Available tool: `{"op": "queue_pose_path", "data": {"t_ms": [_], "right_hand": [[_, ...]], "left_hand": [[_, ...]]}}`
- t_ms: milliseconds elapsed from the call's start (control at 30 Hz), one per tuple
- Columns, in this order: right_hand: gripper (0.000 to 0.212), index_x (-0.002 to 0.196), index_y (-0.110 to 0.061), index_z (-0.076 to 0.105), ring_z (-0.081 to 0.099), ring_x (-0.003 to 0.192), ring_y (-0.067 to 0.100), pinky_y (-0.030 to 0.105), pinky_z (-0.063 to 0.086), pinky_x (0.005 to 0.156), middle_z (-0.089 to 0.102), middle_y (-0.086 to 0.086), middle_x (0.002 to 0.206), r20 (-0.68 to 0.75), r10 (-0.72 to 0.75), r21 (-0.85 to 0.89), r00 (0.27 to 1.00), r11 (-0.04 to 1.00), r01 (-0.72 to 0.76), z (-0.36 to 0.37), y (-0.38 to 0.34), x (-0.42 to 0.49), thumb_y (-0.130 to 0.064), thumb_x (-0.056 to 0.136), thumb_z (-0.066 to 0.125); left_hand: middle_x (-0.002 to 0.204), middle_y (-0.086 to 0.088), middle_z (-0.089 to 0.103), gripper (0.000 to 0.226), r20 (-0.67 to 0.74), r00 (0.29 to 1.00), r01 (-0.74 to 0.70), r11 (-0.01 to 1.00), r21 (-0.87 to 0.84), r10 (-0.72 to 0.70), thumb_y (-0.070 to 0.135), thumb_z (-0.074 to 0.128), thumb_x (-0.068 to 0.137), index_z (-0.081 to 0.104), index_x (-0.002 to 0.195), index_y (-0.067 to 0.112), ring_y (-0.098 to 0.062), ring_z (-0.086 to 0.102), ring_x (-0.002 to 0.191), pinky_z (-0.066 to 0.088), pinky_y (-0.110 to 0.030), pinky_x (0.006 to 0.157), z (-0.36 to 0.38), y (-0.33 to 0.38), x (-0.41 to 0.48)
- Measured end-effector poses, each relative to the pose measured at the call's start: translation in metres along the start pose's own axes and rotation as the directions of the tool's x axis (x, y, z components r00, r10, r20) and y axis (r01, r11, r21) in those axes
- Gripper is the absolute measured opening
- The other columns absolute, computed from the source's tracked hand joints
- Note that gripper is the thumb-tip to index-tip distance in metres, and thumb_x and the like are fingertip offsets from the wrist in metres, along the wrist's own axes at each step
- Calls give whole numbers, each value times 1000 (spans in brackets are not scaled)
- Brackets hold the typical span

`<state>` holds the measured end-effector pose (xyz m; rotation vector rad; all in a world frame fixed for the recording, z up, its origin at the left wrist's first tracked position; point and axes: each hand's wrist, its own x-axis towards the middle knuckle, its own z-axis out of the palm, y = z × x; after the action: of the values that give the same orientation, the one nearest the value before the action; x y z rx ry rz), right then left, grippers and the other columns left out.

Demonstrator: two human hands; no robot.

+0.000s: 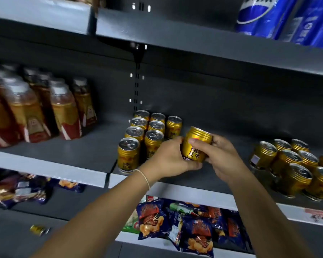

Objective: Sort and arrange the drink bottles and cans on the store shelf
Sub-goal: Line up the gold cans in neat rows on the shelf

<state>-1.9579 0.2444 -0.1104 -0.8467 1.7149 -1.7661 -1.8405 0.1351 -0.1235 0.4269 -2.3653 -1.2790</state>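
Grey metal store shelving fills the head view, with a dark slotted back panel behind. On the middle shelf (67,151) a gold can (195,146) is held tilted above the boards by both hands, between two groups of like cans. The left hand (168,159) is wrapped round the can's lower left side, fingers curled under its base; a thin band is worn at that wrist. The right hand (220,157) is closed on the can's right side, thumb laid across its front label. Just left of the hands, a block of upright gold cans (140,135) is ranked in two files, with one more can beside them at the rear. Well to the right, a second cluster of gold cans (296,164) is seen, blurred and leaning in the wide lens. Amber drink bottles (45,112) with pale caps are grouped at far left. Blue bottles (280,17) are stood on the upper shelf. Snack packets (185,222) are heaped on the lower shelf, and a lone small gold can (39,229) lies on its side lower left.
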Motion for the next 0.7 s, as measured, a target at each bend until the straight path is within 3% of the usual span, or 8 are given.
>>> {"op": "queue_pose_path", "data": {"t_ms": [133, 267, 367, 467, 533, 700], "right_hand": [[54, 109, -9, 68, 73, 93, 18, 22, 57, 69, 76, 6, 100, -45, -24, 58, 999, 998, 27, 30, 12, -5, -27, 61, 84], [63, 114, -10, 66, 71, 100, 21, 35, 56, 85, 75, 5, 105, -75, -39, 51, 996, 998, 43, 59, 35, -6, -27, 57, 87], [63, 115, -16, 66, 70, 103, 19, 34, 55, 85, 75, 2, 108, -71, -60, 38, 996, 997, 63, 79, 57, -5, -26, 57, 89], [57, 113, -27, 66, 70, 102, 14, 26, 56, 80, 74, -3, 110, -52, -89, -11, 995, 996, 88, 97, 75, -3, -19, 63, 92], [60, 118, -26, 62, 69, 104, 14, 31, 56, 85, 73, -3, 114, -54, -106, -47, 993, 993, 104, 106, 84, 0, -12, 66, 90], [68, 117, -27, 52, 66, 107, 10, 40, 54, 96, 67, -4, 118, -100, -128, -131, 987, 985, 115, 113, 98, 1, -6, 64, 90]], "left_hand": [[120, 15, 57, 68, 175, 983, -104, 954, 280, 56, 33, 80, 72, 45, 131, 27, -7, 56, 105, 47, -26, 91, -48, -5, -13], [135, -6, 55, 57, -6, 993, -101, 882, 460, 116, 11, 58, 83, 47, 138, 18, -25, 50, 123, 41, -28, 98, -96, -20, -18], [134, -12, 56, 47, -96, 983, -88, 866, 493, 155, 7, 50, 88, 53, 135, 12, -29, 48, 126, 37, -31, 105, -113, -40, -16], [144, -12, 48, 40, -54, 987, -102, 838, 537, 154, 16, 46, 97, 51, 136, 9, -28, 35, 138, 18, -40, 118, -116, -61, -11], [152, -10, 39, 44, -4, 991, -110, 811, 575, 137, 28, 43, 100, 47, 140, 11, -25, 26, 144, 9, -40, 120, -114, -70, -9], [154, -9, 34, 52, 53, 991, -130, 805, 579, 122, 41, 36, 101, 39, 146, 14, -25, 24, 145, 6, -35, 119, -106, -86, -8]]}}
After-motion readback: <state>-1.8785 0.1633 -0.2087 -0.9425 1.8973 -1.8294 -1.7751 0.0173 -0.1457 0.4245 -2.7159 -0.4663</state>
